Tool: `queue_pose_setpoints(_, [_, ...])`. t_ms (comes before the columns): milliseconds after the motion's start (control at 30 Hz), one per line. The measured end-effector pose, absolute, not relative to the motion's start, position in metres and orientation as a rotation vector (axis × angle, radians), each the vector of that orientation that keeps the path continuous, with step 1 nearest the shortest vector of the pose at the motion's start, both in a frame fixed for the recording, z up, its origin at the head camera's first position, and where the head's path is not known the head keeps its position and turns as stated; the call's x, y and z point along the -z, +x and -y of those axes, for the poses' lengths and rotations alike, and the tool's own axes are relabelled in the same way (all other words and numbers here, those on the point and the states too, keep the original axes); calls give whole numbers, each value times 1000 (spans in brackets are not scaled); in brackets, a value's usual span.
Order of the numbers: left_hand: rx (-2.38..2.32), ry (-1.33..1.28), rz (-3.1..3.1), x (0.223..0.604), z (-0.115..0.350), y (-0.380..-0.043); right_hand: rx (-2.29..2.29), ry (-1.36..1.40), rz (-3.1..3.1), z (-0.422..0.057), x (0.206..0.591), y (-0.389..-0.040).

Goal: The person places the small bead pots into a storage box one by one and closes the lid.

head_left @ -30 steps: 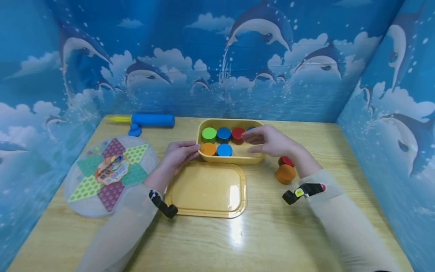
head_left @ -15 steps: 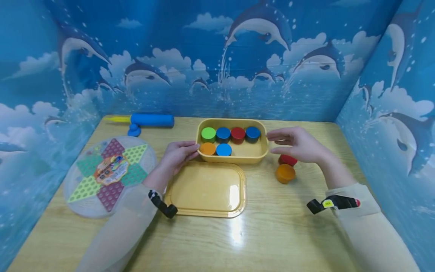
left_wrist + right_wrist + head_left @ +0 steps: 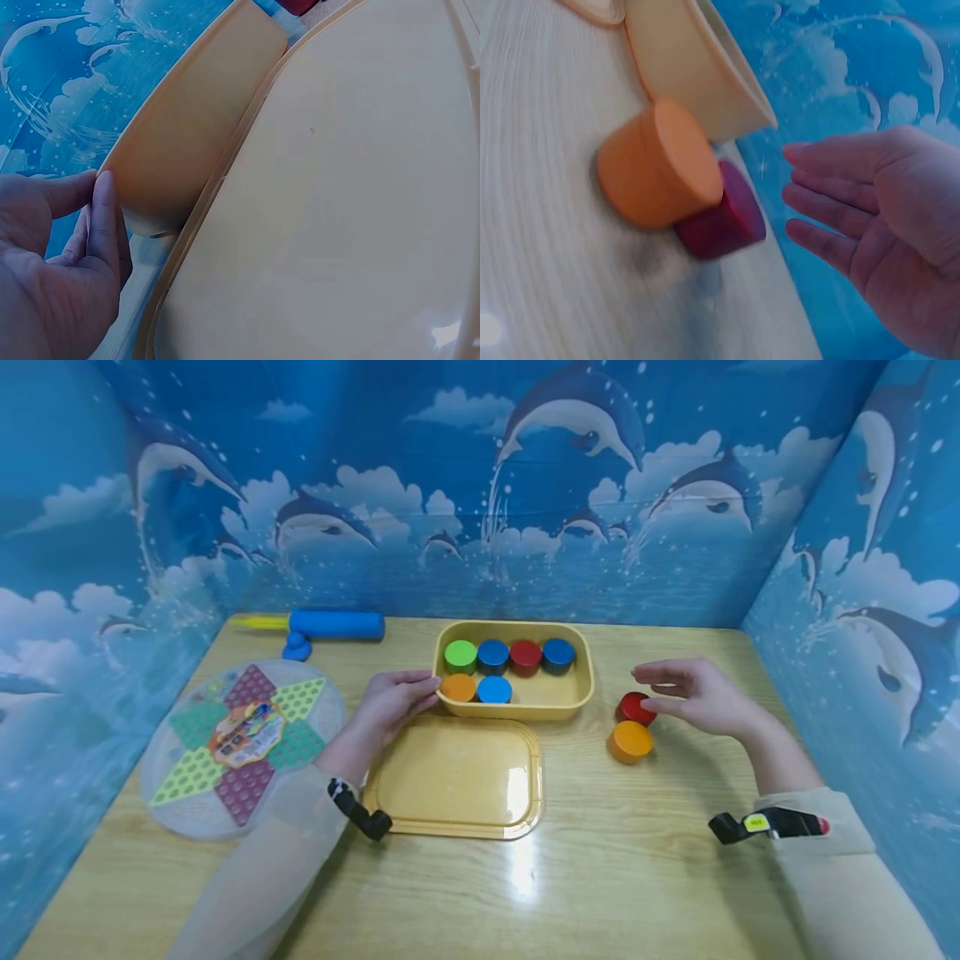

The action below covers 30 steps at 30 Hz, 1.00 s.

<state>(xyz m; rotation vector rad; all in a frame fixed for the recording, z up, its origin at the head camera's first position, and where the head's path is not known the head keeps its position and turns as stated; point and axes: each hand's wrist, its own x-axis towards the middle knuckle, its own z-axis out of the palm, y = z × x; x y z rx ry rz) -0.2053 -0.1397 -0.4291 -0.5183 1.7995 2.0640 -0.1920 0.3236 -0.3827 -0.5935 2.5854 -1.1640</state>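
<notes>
A yellow plastic box (image 3: 551,712) holds several small round tubs: a green one (image 3: 461,657), two dark blue ones, a red one (image 3: 525,658), an orange one (image 3: 459,688) and a light blue one (image 3: 495,690). My left hand (image 3: 390,703) pinches the box's left rim between thumb and fingers, plain in the left wrist view (image 3: 67,262). Right of the box, another red tub (image 3: 636,708) and another orange tub (image 3: 630,742) stand close together on the table. My right hand (image 3: 693,697) hovers just right of that red tub, fingers extended and holding nothing; the right wrist view shows a gap between them.
In front of the box lies its yellow lid (image 3: 457,777). On the left is a round star-patterned game board (image 3: 247,747). Behind it rest a blue and yellow pump-like toy (image 3: 337,625) and a small blue piece (image 3: 297,647). Dolphin-printed cloth walls (image 3: 465,485) border the table.
My right hand has moved out of the box to the right, down toward the loose red tub, leaving the rear-right dark blue tub fully visible. My left hand has stayed on the rim.
</notes>
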Motion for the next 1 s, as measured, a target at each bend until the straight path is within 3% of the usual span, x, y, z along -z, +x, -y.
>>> queue_pose_setpoints(467, [-2059,-538,-1801,430,140,-207,1288,-595,-2401,-349,419,-196])
queue_pose_setpoints(1000, [-2048,-555,-1806,429,140,-207,1216,-527,-2460,-347,427,-198])
